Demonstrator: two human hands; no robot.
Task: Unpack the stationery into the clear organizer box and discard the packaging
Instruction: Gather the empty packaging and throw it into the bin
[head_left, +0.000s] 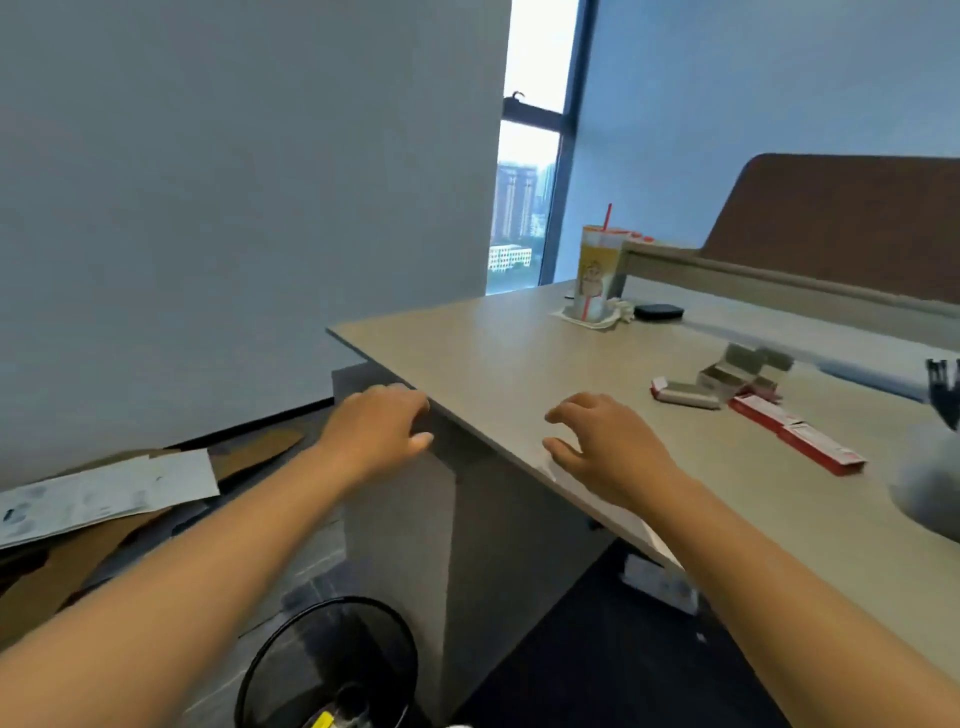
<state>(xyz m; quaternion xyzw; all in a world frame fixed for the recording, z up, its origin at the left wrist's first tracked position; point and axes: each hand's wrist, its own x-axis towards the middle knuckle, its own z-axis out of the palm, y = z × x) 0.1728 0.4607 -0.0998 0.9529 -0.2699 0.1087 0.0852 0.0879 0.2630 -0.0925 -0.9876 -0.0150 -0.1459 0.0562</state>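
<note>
Blurrily, both hands, left (382, 423) and right (605, 441), hover loose, holding nothing; bin (291, 654) cropped.

On the tabletop (498, 364) there were two red boxes (797, 434), one white and red packet (683, 393), one drink cup (597, 275), one black object (658, 312), and below, one waste bin (291, 654).

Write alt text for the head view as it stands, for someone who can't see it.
Both hands are empty with loosely curled fingers: the left hand at the desk edge above a black mesh wastebasket, the right hand over the desktop. Red stationery boxes and opened small boxes lie to the right, a yellow drink cup behind.
</note>
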